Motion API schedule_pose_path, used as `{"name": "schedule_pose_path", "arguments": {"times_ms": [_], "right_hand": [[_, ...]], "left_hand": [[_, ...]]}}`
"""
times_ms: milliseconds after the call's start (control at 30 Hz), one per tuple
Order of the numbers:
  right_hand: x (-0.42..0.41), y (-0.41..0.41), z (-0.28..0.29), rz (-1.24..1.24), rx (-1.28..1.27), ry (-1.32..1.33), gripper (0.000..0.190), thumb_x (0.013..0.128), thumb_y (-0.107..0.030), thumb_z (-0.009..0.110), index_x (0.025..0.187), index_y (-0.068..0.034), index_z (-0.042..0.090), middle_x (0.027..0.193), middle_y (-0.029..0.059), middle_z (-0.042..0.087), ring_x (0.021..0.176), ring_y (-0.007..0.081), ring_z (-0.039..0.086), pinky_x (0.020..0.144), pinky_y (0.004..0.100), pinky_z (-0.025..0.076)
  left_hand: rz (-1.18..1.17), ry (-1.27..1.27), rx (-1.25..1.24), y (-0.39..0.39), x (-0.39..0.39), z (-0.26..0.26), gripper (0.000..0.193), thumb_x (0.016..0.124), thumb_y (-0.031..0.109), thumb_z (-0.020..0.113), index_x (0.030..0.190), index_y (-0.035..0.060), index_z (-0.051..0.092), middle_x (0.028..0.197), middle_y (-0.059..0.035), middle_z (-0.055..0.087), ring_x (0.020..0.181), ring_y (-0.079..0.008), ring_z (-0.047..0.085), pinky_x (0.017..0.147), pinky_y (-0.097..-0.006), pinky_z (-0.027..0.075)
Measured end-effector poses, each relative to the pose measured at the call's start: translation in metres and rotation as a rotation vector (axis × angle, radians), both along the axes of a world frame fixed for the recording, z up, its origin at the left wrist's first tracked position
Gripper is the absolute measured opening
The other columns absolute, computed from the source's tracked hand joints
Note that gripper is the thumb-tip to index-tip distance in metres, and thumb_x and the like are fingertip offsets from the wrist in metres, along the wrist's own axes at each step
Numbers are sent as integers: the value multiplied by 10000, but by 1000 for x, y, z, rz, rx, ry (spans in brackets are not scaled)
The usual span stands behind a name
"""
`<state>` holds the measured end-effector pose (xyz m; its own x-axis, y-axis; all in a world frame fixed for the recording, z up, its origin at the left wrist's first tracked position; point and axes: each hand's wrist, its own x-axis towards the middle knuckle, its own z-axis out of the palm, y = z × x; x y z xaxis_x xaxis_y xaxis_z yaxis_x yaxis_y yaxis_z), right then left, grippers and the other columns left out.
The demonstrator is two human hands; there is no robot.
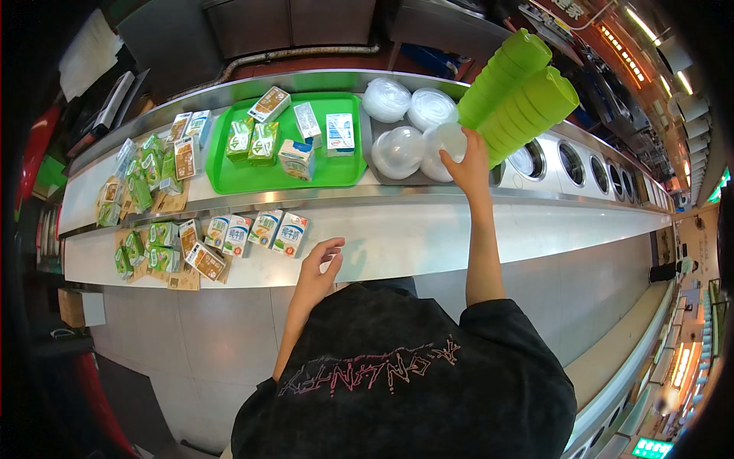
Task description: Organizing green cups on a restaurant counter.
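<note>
My right hand (471,163) reaches to the grey tray (395,179), its thumb and fingers around the right side of a translucent plastic bowl stack (444,146). Another upturned bowl stack (401,150) is just left of it. Behind these are two stacks of clear plastic lids or shallow bowls (387,100). Over the lower white counter (395,229) my left hand (321,269) holds nothing, fingers curved and apart. Nearest to it stand white milk cartons (291,234). A green tray (223,178) on the upper shelf carries several drink cartons (297,159).
Tall stacks of lime-green containers (524,115) lean beyond my right hand. Round openings (570,163) line the shelf to the right. More cartons lie on cardboard (143,178) on the upper left and beside brown cartons (205,261) below. A metal edge (275,201) separates both levels.
</note>
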<state>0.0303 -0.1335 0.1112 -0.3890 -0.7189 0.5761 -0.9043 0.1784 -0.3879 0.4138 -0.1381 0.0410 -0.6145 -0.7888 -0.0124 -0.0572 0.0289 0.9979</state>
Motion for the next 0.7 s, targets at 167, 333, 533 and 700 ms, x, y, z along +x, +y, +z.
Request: {"name": "schedule_pose_path", "arguments": {"times_ms": [167, 333, 533, 700], "right_hand": [[11, 0, 0, 40, -35, 11, 612, 758, -211, 763, 1279, -10, 515, 1279, 228, 539, 1166, 408, 512, 1011, 457, 410], [50, -4, 2, 223, -118, -7, 517, 776, -152, 730, 1240, -15, 548, 1226, 199, 582, 1156, 396, 527, 1010, 452, 411], [120, -24, -24, 549, 89, -157, 441, 787, -154, 698, 1194, -34, 582, 1184, 172, 609, 1120, 365, 563, 968, 454, 438], [149, -60, -27, 638, 245, -129, 386, 819, -191, 692, 1166, -43, 607, 1190, 187, 613, 1122, 374, 571, 963, 435, 458]], "left_hand": [[33, 3, -4, 7, 9, -5, 307, 941, 83, 589, 1244, 35, 600, 1198, -86, 649, 1072, -184, 613, 949, -325, 479], [59, -18, 1, 11, 17, -20, 320, 940, 107, 600, 1252, 37, 593, 1219, -87, 645, 1077, -187, 616, 943, -329, 484], [52, -47, -19, 2, 15, -21, 348, 936, 127, 611, 1273, 45, 576, 1233, -99, 636, 1082, -209, 621, 941, -348, 483], [114, -81, -65, -7, 18, -14, 349, 925, 143, 626, 1264, 70, 586, 1216, -97, 636, 1069, -221, 622, 929, -363, 480]]}}
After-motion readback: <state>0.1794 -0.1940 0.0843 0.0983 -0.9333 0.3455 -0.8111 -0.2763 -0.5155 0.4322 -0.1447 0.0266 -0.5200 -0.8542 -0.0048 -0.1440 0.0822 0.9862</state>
